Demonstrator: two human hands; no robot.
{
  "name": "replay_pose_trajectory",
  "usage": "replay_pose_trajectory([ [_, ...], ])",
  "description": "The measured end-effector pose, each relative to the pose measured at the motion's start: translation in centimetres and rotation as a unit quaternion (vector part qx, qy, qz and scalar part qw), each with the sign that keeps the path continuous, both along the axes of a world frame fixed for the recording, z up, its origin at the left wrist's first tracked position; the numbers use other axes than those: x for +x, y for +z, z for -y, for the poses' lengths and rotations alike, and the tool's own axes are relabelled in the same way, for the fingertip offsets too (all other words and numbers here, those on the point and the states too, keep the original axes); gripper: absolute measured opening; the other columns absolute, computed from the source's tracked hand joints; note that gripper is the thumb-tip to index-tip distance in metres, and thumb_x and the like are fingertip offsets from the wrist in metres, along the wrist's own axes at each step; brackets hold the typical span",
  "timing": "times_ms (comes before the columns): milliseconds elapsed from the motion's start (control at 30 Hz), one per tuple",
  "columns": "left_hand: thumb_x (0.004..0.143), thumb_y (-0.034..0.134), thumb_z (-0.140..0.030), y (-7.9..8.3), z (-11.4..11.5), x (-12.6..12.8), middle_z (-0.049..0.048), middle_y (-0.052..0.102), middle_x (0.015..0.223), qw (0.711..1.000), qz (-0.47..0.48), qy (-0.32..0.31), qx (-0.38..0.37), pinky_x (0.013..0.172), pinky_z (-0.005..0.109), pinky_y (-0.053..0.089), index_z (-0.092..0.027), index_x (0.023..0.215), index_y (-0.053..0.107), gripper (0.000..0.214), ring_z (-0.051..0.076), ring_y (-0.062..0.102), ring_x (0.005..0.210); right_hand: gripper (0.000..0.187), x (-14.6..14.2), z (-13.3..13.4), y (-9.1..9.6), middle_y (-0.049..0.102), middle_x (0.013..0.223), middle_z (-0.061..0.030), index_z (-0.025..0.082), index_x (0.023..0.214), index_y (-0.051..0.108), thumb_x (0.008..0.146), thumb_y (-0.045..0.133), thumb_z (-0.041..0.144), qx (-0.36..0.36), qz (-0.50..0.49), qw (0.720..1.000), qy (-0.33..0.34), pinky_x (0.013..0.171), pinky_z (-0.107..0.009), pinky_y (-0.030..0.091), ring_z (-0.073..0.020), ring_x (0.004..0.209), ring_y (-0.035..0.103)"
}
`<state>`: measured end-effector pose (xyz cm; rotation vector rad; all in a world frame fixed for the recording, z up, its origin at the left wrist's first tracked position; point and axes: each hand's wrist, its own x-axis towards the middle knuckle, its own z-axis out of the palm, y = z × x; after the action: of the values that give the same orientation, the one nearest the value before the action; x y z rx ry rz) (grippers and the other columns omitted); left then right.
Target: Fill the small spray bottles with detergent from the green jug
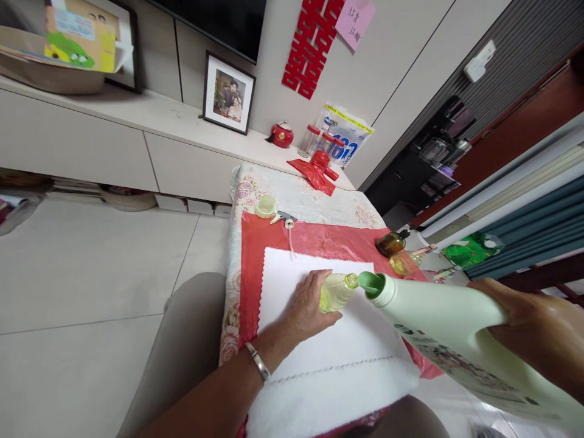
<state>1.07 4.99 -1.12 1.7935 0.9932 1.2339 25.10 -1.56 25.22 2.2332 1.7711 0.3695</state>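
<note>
My left hand (306,307) is wrapped around a small yellow-green clear bottle (337,292), its open neck leaning toward the right. My right hand (531,328) grips the handle of a large pale-green detergent jug (438,304), tipped so that its green spout meets or nearly meets the bottle's mouth. Whether liquid is flowing I cannot tell. Beneath them a white cloth (292,340) lies over a red plastic sheet (255,267). Beyond the cloth rest a spray trigger head (287,220) with its tube and a light-green cap (265,207).
A dark amber bottle (391,244) and a yellow bottle (405,263) are at the table's right side. A crumpled red bag (317,173) lies at the far end. Glass jars (309,140), a red pot (281,134) and a framed photo (228,92) stand on the long cabinet.
</note>
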Motion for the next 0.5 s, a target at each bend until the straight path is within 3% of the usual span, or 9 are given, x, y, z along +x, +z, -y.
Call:
replay_pose_trajectory([
  [100,0.062,0.082,-0.017,0.0,0.0,0.0,0.01,0.053,0.135,1.0,0.002,0.001,0.0,0.106,0.055,0.043,-0.028,0.139,0.036,0.09,0.033,0.052,0.125,0.035,-0.4,0.0,0.3,0.069,0.07,0.0023,0.039,0.093,0.066,0.062,0.053,0.03,-0.04,-0.021,0.998,-0.046,0.056,-0.034,0.045,-0.0242,0.064,0.067],
  [267,0.062,0.081,-0.016,0.0,0.1,0.0,0.0103,0.053,0.135,1.0,0.003,0.004,-0.003,0.107,0.055,0.043,-0.027,0.139,0.037,0.09,0.033,0.052,0.125,0.036,-1.0,0.1,0.5,0.069,0.073,0.0029,0.039,0.097,0.064,0.064,0.051,0.03,-0.052,-0.016,0.996,-0.065,0.059,-0.035,0.044,-0.0239,0.068,0.067],
  [500,0.062,0.081,-0.017,-0.1,0.0,0.1,0.0108,0.053,0.136,1.0,-0.001,0.002,-0.004,0.108,0.054,0.042,-0.025,0.139,0.037,0.089,0.032,0.051,0.126,0.032,0.2,0.2,0.0,0.067,0.069,0.0044,0.041,0.09,0.065,0.064,0.052,0.03,-0.014,-0.003,1.0,-0.015,0.054,-0.031,0.043,-0.0208,0.061,0.065],
])
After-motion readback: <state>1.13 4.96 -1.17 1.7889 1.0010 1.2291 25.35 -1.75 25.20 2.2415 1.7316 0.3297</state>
